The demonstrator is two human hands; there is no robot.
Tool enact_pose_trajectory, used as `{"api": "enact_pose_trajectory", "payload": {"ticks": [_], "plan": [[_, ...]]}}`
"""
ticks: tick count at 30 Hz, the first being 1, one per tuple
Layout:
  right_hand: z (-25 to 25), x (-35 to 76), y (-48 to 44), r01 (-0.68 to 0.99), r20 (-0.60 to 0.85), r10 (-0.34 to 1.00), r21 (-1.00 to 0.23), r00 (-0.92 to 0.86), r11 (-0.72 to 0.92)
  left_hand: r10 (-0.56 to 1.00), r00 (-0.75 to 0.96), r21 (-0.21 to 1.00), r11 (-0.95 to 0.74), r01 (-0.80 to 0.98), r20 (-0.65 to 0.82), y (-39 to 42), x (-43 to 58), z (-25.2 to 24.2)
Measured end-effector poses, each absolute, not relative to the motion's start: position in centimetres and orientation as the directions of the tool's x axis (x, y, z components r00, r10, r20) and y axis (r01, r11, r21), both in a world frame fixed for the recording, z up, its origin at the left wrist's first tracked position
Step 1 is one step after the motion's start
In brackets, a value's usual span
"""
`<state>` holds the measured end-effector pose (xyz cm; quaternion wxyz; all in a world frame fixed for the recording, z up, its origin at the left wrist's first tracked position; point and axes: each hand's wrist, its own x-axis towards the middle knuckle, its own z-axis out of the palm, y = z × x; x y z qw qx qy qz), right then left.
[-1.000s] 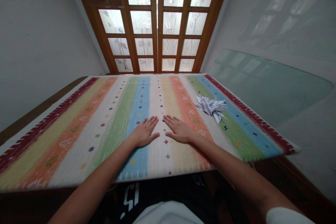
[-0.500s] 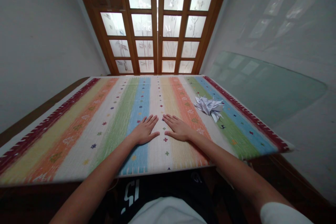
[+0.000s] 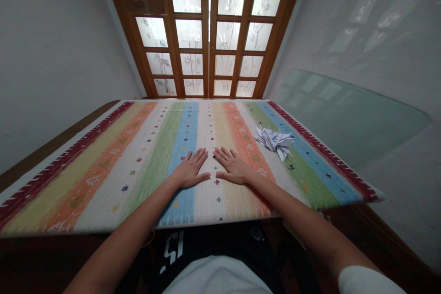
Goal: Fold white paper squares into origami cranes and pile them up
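My left hand (image 3: 190,170) lies flat, palm down, on a striped tablecloth (image 3: 144,193), over its blue and white stripes. Its fingers point forward and the thumb sticks out to the right. My right hand (image 3: 232,167) rests flat as well, on the white and yellow stripes. A narrow gap of cloth separates the two hands, and neither holds anything. Beyond my right hand, to the right, sits a cluster of folded white paper (image 3: 274,141) with pointed ends. It touches neither hand; what the pieces are exactly I cannot tell.
Wooden doors with glass panes (image 3: 227,34) stand behind the table's far edge. A pale wall (image 3: 62,46) rises at the left. A greenish glassy panel (image 3: 344,110) is at the right wall. The table's near edge lies just before my lap.
Both hands stay flat in nearly the same place, with the fingers slightly more spread. The view has shifted a little. The paper cluster has not moved.
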<state>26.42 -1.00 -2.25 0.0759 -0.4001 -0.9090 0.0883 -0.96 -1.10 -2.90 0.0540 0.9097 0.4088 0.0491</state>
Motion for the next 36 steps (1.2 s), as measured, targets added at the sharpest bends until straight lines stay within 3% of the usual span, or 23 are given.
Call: {"api": "enact_pose_trajectory", "payload": {"ticks": [10, 22, 30, 36], "plan": [[-2.8, 26.4, -0.8, 0.706, 0.075, 0.733, -0.219, -0.676, 0.674, 0.749, 0.663, 0.162, -0.654, 0.739, -0.002, -1.1, -0.9, -2.5], [-2.5, 26.3, -1.0, 0.726, 0.082, 0.754, -0.218, -0.652, 0.652, 0.749, 0.648, 0.219, -0.662, 0.717, 0.141, -1.7, -0.7, -1.7], [-2.2, 26.4, -1.3, 0.699, 0.241, 0.737, -0.233, -0.632, 0.676, 0.742, 0.607, 0.256, -0.669, 0.698, 0.286, -1.6, -0.5, -0.9], [-2.3, 26.8, -1.0, 0.659, 0.399, 0.748, -0.361, -0.531, 0.66, 0.795, 0.53, 0.249, -0.6, 0.76, 0.297, -1.5, -0.6, -1.3]]}}
